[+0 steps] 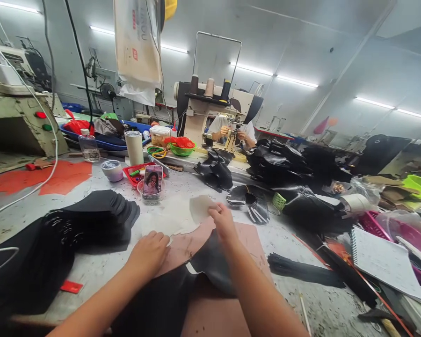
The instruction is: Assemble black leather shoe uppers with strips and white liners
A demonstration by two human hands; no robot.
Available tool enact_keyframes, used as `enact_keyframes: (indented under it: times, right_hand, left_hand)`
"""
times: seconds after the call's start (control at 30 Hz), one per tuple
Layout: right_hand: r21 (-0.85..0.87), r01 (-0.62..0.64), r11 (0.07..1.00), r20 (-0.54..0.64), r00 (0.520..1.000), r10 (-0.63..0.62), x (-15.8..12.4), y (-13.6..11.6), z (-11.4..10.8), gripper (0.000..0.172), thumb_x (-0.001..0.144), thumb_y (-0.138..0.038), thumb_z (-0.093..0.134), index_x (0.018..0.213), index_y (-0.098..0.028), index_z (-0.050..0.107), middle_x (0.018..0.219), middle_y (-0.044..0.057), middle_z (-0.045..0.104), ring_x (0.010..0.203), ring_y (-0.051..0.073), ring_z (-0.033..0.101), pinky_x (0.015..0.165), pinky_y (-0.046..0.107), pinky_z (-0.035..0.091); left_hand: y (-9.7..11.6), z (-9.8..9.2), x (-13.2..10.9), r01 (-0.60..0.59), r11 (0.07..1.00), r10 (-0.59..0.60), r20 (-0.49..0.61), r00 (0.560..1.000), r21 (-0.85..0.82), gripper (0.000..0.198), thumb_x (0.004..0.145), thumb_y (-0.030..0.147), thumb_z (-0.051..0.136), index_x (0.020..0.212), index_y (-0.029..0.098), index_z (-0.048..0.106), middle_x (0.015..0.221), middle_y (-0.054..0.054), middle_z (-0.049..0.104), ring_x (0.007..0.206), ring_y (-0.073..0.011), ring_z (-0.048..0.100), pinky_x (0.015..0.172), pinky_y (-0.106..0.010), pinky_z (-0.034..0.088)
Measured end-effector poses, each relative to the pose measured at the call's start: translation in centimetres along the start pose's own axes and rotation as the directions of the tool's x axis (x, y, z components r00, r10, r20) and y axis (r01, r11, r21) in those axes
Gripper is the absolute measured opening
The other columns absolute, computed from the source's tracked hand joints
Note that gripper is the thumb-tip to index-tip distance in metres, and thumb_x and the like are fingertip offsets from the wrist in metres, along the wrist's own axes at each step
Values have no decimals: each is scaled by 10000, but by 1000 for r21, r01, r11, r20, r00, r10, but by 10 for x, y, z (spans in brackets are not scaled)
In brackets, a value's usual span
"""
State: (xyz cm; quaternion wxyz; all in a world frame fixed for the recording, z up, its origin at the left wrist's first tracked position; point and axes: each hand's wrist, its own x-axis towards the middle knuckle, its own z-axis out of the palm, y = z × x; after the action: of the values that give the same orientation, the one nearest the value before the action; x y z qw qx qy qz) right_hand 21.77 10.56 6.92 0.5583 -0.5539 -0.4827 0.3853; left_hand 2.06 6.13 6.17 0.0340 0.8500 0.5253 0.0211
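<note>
The right grip (pixel 225 222) pinches a pale sheet (pixel 199 209), the left grip (pixel 149 253) touching it.

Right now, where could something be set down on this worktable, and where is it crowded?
Bare: between the black stack and the left forearm; between the phone and the shiny black pieces. Crowded: the right side, with notebook and magenta basket, and the middle, where the right hand holds a pale sheet.

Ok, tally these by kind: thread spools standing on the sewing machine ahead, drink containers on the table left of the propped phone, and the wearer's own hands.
Thread spools: 3 (brown spool, beige spool, black spool)
Drink containers: 3 (clear bottle, tall tumbler, lidded cup)
Wearer's hands: 2 (left hand, right hand)
Total: 8
</note>
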Motion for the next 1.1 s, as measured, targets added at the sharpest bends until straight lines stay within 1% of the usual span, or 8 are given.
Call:
enact_keyframes:
  times: [0.17,0.3,0.47,0.57,0.67,0.73,0.9,1.1]
  right_hand:
    - [175,-177,969,-33,982,185,-44,10,-47,234,551,-336,541,701,-157,531,567,-33,481,443,61,307,434,202,251]
    - [251,-226,941,-78,965,252,-67,16,-76,279,522,-339,600,726,-155,547,630,-13,527,467,63,367,440,195,273]
    - [193,-148,970,-279,939,199,-98,21,-112,265,608,-342,609,798,-167,551,699,3,551,547,95,437,478,213,346]
    - [-220,58,974,-393,908,-143,-118,22,-105,140,734,-283,525,824,-181,561,733,32,571,641,144,502,583,274,425]
    - [-553,356,754,-28,896,-444,-133,22,-87,164,767,-152,447,818,-203,594,777,57,598,739,177,533,681,314,439]
    - [-554,467,689,152,871,-468,-138,24,-81,162,754,-163,482,849,-209,605,824,65,603,802,192,538,731,331,439]
    - [-267,75,961,-96,990,-104,-129,35,-91,135,714,-262,514,823,-185,536,857,69,574,814,193,555,688,321,463]
    - [-57,-198,979,-72,978,193,-108,47,-90,124,604,-161,528,723,-194,513,614,-33,528,591,129,521,567,247,443]
  left_hand:
    - [52,-3,15,-334,875,391,106,914,-350,333,853,419,377,976,212,607,1068,-71,621,1006,-223,551,874,-356,419]
    - [69,0,11,-383,806,527,256,810,-451,366,791,471,459,915,190,659,1202,-122,566,1128,-282,490,948,-408,373]
    - [71,-7,14,-194,733,469,279,838,-651,326,801,418,407,838,207,652,1140,-80,588,1047,-229,533,940,-366,369]
    - [89,-10,22,105,509,301,291,908,-854,351,770,473,404,875,195,589,990,-54,618,943,-206,564,830,-332,437]
    - [107,-9,28,379,235,183,424,887,-895,326,691,484,489,787,174,522,757,-6,583,724,-159,569,620,-261,450]
    - [110,-7,29,399,215,160,435,886,-892,313,603,442,582,729,171,487,631,44,507,564,-100,489,500,-207,371]
    - [97,5,36,485,206,197,522,830,-850,385,504,384,642,781,165,487,616,63,508,493,-70,428,436,-181,269]
    - [88,17,54,430,455,99,524,846,-780,296,582,320,565,827,203,447,530,97,457,471,-118,522,442,-218,391]
